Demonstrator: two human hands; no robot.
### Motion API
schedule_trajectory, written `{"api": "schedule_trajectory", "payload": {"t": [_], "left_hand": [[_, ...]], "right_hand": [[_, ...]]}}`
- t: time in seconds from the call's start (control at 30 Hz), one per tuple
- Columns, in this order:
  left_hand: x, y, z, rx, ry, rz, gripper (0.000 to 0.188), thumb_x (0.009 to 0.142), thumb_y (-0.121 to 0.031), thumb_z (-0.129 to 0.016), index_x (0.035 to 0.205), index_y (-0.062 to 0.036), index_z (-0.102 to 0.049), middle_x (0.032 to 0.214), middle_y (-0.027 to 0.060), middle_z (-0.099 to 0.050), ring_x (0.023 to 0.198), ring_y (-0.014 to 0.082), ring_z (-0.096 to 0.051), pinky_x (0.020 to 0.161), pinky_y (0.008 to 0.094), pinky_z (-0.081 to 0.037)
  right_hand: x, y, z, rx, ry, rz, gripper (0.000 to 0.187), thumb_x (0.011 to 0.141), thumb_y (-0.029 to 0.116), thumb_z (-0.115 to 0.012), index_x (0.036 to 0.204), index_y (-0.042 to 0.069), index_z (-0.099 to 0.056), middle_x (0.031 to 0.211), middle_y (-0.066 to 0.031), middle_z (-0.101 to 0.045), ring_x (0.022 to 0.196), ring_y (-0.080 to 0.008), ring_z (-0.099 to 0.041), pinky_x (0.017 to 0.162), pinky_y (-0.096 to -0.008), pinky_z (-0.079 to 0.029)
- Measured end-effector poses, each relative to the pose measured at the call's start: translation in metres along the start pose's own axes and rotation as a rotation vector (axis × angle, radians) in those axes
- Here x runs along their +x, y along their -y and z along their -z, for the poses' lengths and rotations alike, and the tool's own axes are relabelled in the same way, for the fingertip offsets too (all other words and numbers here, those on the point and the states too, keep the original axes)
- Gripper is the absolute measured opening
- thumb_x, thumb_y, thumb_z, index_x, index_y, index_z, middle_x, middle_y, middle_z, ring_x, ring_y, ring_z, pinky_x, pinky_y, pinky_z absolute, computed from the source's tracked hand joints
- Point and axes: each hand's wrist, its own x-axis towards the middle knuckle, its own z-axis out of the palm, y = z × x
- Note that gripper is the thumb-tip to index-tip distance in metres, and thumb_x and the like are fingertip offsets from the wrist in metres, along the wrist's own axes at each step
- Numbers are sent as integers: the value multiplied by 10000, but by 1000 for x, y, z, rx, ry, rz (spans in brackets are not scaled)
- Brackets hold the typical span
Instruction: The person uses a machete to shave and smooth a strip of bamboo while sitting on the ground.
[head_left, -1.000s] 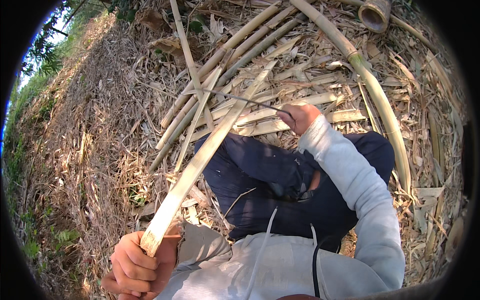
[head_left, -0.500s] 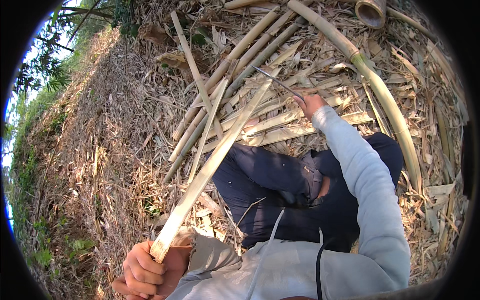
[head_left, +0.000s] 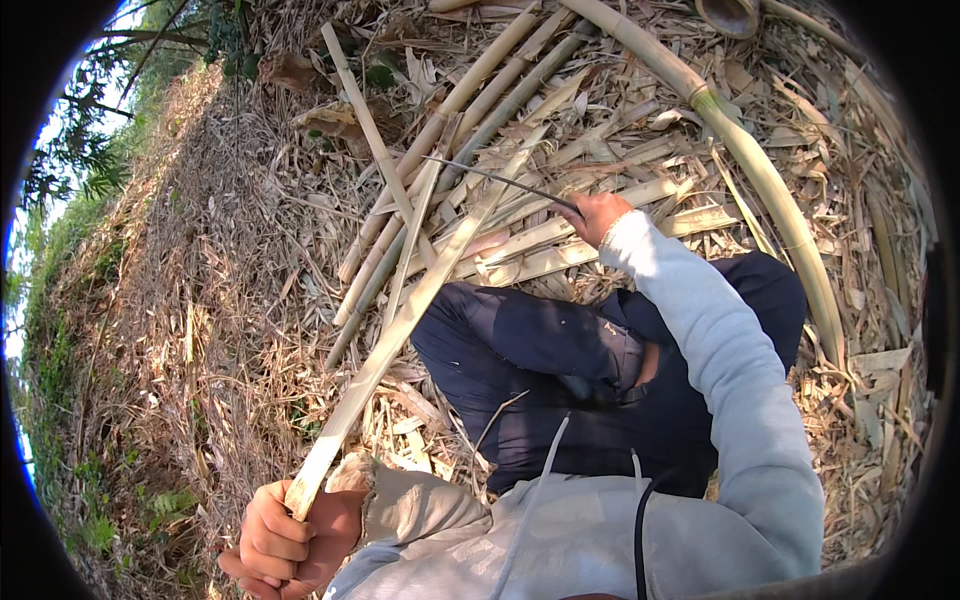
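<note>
At the lower left, my left hand point(head_left: 280, 540) is closed around the near end of a long, pale split bamboo strip point(head_left: 385, 350). The strip slants up and away to the right, past my left knee. My right hand point(head_left: 598, 214) grips a long, thin-bladed knife point(head_left: 500, 180), its handle mostly hidden in the fist. Pointing left, the blade crosses the strip near its far end; whether it touches the strip I cannot tell.
Bamboo poles point(head_left: 455, 108) lie at the far middle, crossed by a narrower strip point(head_left: 365, 115). More split strips point(head_left: 545, 262) rest beyond my folded legs point(head_left: 540, 340). A thick curved bamboo pole point(head_left: 745, 150) runs along the right. Dry leaves and shavings cover the ground.
My right hand has moved slightly left and nearer, and the knife blade has swung across the bamboo strip. My left hand keeps its hold on the strip's near end.
</note>
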Motion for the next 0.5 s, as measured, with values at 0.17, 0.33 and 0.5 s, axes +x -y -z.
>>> {"api": "schedule_trajectory", "payload": {"t": [0.17,0.33,0.5], "left_hand": [[8,-14,5,89,-73,43,343,969,-186,-484,690,-162,-287,488,-68,-287,382,37,-202,390,214,-235],[31,-46,20,308,-246,58,411,989,-172,-465,634,-171,-258,524,-61,-219,423,60,-208,405,225,-238],[112,-103,10,380,-181,45,447,1005,-207,-500,627,-162,-267,555,-36,-253,454,75,-230,432,234,-234]], "right_hand": [[37,-98,-44,-61,89,-496,514,980,495,-452,1012,39,-687,869,-235,-676,864,-415,-654,773,-509,-522],[23,-68,-34,-67,201,-633,576,976,538,-435,1104,30,-675,1103,-246,-662,1052,-383,-634,902,-456,-508],[13,-68,-19,-48,248,-631,604,973,552,-433,1087,20,-695,1125,-225,-664,1064,-390,-628,906,-455,-498]]}}
